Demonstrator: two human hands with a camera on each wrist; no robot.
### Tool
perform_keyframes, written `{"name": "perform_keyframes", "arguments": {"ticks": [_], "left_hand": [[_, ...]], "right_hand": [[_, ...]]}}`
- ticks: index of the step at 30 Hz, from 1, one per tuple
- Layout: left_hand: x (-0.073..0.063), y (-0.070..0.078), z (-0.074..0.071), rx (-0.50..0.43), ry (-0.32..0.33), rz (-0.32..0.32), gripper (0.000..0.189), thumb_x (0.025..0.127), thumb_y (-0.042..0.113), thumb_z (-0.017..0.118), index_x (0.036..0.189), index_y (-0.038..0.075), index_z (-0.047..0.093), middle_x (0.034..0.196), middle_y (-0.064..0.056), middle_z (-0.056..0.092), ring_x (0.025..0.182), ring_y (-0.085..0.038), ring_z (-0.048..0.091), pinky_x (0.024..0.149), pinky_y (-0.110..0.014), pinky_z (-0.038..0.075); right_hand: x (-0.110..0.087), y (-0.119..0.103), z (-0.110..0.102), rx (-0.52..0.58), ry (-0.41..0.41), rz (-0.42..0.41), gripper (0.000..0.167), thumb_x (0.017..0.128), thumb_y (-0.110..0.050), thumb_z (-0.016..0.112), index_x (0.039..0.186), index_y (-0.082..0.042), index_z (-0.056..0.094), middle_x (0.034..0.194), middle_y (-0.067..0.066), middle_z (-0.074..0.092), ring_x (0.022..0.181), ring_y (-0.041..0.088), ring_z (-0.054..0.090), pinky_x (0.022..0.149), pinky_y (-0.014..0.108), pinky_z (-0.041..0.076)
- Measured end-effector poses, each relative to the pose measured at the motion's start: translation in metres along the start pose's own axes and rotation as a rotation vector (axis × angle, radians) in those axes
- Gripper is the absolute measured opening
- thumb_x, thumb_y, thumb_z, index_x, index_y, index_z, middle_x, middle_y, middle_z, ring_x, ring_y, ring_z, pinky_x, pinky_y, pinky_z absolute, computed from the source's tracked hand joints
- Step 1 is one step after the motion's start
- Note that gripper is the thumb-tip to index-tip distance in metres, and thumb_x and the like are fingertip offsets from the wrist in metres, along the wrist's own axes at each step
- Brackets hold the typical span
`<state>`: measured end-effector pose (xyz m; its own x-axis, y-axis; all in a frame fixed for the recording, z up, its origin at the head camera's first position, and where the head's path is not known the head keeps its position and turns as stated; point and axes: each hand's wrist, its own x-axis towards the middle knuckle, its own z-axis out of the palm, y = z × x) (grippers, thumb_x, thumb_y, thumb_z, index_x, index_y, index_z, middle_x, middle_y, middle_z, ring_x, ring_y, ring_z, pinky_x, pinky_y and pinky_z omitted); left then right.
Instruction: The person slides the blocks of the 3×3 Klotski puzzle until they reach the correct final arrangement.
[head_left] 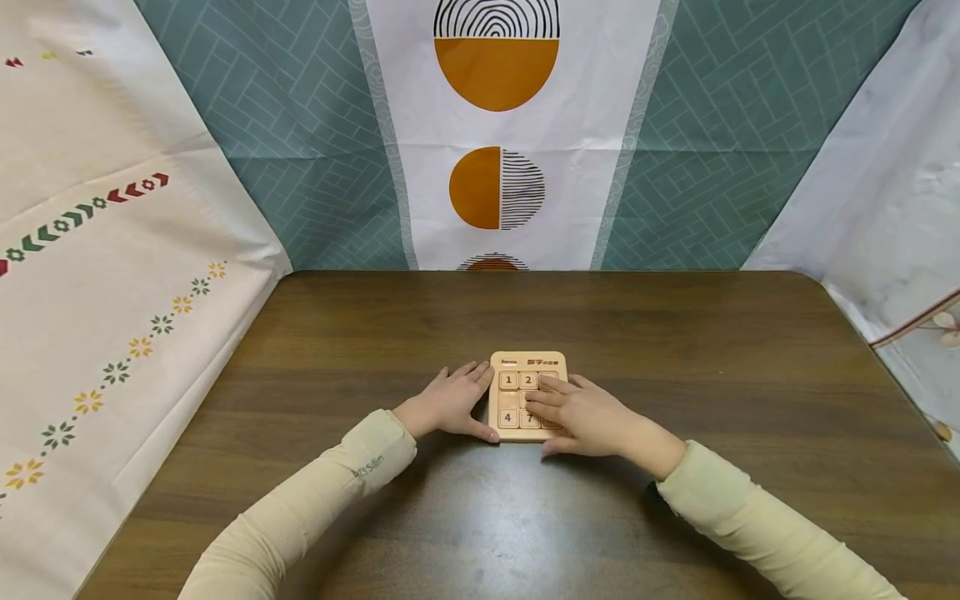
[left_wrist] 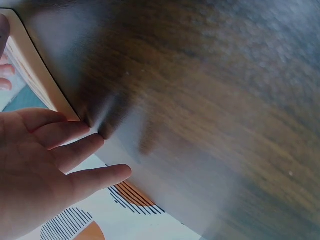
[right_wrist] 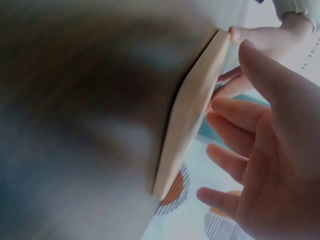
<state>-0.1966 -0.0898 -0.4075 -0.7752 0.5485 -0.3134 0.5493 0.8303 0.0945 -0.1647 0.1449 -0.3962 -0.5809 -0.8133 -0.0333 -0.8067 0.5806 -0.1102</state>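
A light wooden number slide puzzle (head_left: 509, 400) lies flat on the brown table, its numbered square tiles facing up. Tiles 1, 2, 4 and 7 show; the right column is mostly hidden under my right hand (head_left: 592, 417). That hand reaches over the board from the right, fingertips on the middle tiles and thumb near the lower edge. My left hand (head_left: 450, 402) rests at the board's left side, fingers along the upper left edge and thumb at the lower left corner. In the right wrist view, the board's side edge (right_wrist: 192, 115) stands beside the right fingers.
The dark wood-grain table (head_left: 360, 333) extends on all sides of the puzzle. Behind it hangs a teal and white cloth (head_left: 315, 167) with orange half circles. A cream patterned cloth (head_left: 112, 292) covers the left side, and a pale cloth (head_left: 892, 208) the right.
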Motion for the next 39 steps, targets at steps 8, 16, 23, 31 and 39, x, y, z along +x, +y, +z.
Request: {"name": "perform_keyframes", "arguments": {"ticks": [8,16,23,31,39], "left_hand": [[0.001,-0.001,0.001,-0.011,0.002,0.003,0.109,0.068,0.069,0.061,0.143,0.000,0.023,0.148,-0.014,0.023,0.134,-0.031,0.021,0.098,-0.058,0.024],[-0.001,-0.001,0.000,-0.022,0.004,0.006,0.109,0.068,0.069,0.061,0.143,0.000,0.023,0.148,-0.014,0.023,0.134,-0.031,0.021,0.098,-0.058,0.024],[-0.001,-0.001,0.000,-0.021,0.007,0.009,0.109,0.068,0.068,0.061,0.143,0.000,0.023,0.147,-0.015,0.023,0.134,-0.031,0.021,0.098,-0.058,0.025],[-0.002,0.000,-0.002,-0.020,0.006,0.015,0.108,0.069,0.068,0.062,0.143,-0.001,0.023,0.147,-0.015,0.023,0.134,-0.032,0.022,0.098,-0.059,0.025],[-0.002,0.001,-0.002,-0.019,-0.001,0.007,0.108,0.068,0.068,0.061,0.143,0.000,0.023,0.148,-0.014,0.023,0.134,-0.031,0.021,0.098,-0.058,0.025]], "right_hand": [[0.003,-0.017,0.000,-0.023,-0.038,-0.037,0.065,0.084,-0.051,0.056,0.134,-0.009,0.048,0.137,0.005,0.045,0.131,0.028,0.031,0.098,0.055,0.027],[0.008,-0.019,0.002,-0.053,-0.035,-0.065,0.063,0.084,-0.051,0.056,0.131,-0.009,0.051,0.135,0.004,0.047,0.130,0.029,0.032,0.098,0.056,0.028],[0.017,-0.013,0.000,-0.076,-0.050,-0.044,0.061,0.085,-0.050,0.054,0.130,-0.009,0.052,0.136,0.003,0.047,0.130,0.029,0.032,0.096,0.056,0.030],[0.023,-0.006,0.000,-0.077,-0.059,-0.023,0.063,0.085,-0.051,0.055,0.131,-0.009,0.051,0.135,0.005,0.047,0.129,0.029,0.033,0.096,0.054,0.031],[0.023,-0.006,-0.001,-0.037,-0.072,-0.003,0.063,0.085,-0.050,0.055,0.132,-0.009,0.049,0.136,0.006,0.045,0.130,0.029,0.032,0.096,0.054,0.031]]}}
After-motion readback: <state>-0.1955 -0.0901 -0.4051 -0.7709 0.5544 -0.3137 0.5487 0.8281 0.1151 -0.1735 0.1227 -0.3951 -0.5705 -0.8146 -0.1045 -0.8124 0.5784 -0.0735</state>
